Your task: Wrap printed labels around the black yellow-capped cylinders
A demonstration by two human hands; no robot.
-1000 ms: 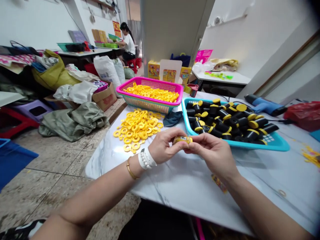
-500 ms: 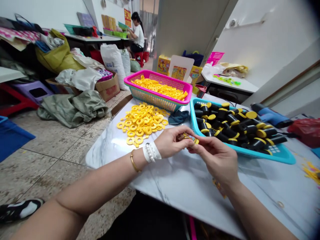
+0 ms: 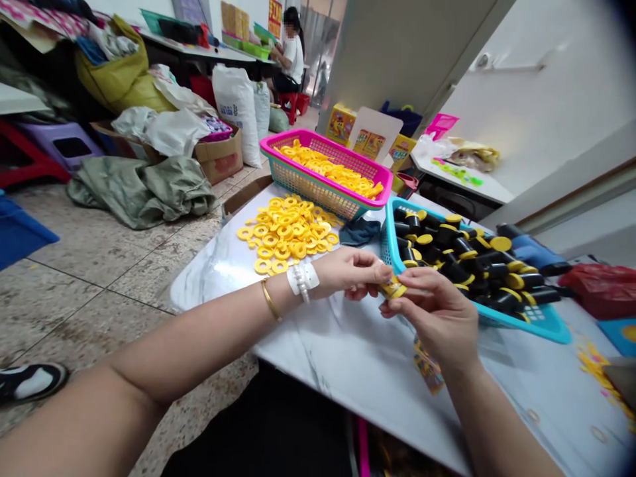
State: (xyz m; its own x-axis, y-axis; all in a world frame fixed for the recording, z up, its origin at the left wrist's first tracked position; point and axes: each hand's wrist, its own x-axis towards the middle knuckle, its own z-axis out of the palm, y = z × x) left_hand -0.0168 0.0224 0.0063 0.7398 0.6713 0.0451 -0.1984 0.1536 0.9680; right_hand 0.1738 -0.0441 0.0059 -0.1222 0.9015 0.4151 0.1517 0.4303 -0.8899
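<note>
My left hand (image 3: 354, 272) and my right hand (image 3: 437, 315) meet over the white marble table (image 3: 348, 358), both pinching a small yellow piece (image 3: 393, 289) with a printed sticker on it. My left wrist wears a white bead band and a gold bangle. Just beyond the hands stands a blue tray (image 3: 536, 320) full of black cylinders with yellow caps (image 3: 472, 260). To the left lies a loose pile of yellow rings (image 3: 285, 232). Behind the pile, a pink-rimmed basket (image 3: 318, 187) holds more yellow rings.
A dark cloth (image 3: 360, 232) lies between basket and tray. A sticker strip (image 3: 428, 366) lies under my right wrist. A blue tool (image 3: 534, 252) and red bag (image 3: 603, 289) sit at right. Sacks, boxes and stools crowd the floor at left; another person (image 3: 292, 53) sits far back.
Both hands have drifted slightly right toward the blue tray, still on the yellow piece. The camera has swung, so the table shifted in view.
</note>
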